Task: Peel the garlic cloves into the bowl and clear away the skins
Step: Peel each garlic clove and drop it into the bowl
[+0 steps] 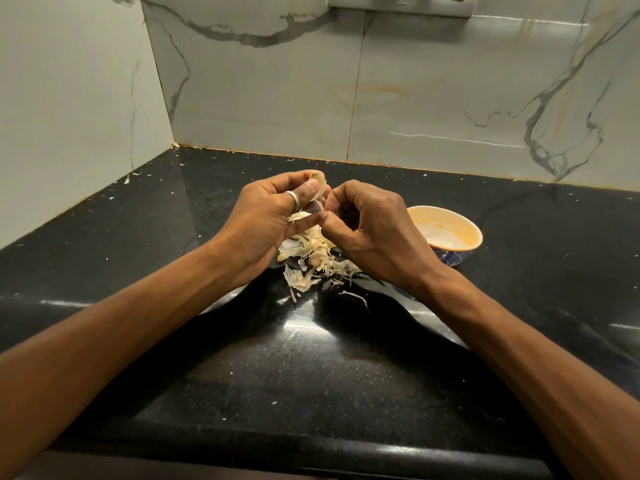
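In the head view, both forearms reached in from the worktop's (311, 368) front edge and met above its middle. The left hand (263, 223), a ring (292, 199) on its thumb, pinched a garlic clove (319, 184) between thumb and fingertips, held clear of the surface. The right hand (374, 230) had its fingers curled, nipping a thin strip of skin (320, 207) that ran up to the clove. Directly under the two hands, a heap of loose skins (311, 259) lay on the black worktop, partly hidden by the hands. The bowl (464, 225) stood just right of the right hand, towards the back edge; that hand hid its left side. Small pale scraps (129, 178) dotted the back-left corner. Marbled wall tiles (415, 98) rose behind.
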### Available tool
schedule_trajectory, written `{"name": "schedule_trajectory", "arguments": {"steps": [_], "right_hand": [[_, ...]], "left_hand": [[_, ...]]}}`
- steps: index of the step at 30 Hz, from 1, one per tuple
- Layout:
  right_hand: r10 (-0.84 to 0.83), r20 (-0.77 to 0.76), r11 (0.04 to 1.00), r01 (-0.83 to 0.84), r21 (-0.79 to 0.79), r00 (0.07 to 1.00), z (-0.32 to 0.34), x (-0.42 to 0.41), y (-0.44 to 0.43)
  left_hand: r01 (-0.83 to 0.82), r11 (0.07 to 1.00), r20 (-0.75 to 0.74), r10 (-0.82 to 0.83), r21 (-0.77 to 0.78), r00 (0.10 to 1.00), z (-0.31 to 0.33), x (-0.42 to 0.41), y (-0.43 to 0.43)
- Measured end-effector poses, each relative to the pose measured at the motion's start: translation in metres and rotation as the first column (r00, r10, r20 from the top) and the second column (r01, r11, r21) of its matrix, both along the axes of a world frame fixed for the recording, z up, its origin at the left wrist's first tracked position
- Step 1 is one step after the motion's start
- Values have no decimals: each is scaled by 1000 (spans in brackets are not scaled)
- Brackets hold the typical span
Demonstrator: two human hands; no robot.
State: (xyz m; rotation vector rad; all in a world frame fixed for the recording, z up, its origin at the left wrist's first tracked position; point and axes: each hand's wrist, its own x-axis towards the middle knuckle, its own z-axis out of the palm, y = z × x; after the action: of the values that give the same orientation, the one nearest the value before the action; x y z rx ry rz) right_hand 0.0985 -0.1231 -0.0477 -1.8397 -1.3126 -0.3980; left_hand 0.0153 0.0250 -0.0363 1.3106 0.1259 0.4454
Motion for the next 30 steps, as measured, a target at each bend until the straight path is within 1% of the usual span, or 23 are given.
{"name": "schedule_trajectory", "arguments": {"steps": [5, 10, 16, 19, 23, 25, 28, 30], "right_hand": [[31, -2, 1000, -31, 5, 1000, 2, -6, -2], [-36, 36, 999, 35, 29, 999, 5, -3, -5], [-69, 33, 996, 67, 59, 997, 8, 3, -10], [-64, -61, 993, 69, 92, 996, 9, 3, -9], [12, -241, 998, 5, 70, 971, 9, 4, -8], [66, -327, 995, -37, 97, 943, 10, 4, -8], [142, -460, 984, -75, 161, 876, 11, 2, -10], [170, -516, 979, -86, 182, 840, 11, 2, -11]], "left_hand": [[-33, 997, 12, 34, -65, 999, 2, 3, 11], [28, 1000, -12, -28, -5, 1000, 1, 1, 7], [35, 999, -16, -35, 35, 999, -1, 1, 5], [19, 999, -10, -19, 48, 1000, -1, 1, 4], [12, 996, 7, -13, 86, 1000, -1, 1, 4], [4, 993, 17, -6, 119, 1000, -1, 0, 3], [-5, 984, 38, -2, 176, 999, -2, 0, 2], [-13, 974, 50, 2, 228, 999, -3, 0, 3]]}}
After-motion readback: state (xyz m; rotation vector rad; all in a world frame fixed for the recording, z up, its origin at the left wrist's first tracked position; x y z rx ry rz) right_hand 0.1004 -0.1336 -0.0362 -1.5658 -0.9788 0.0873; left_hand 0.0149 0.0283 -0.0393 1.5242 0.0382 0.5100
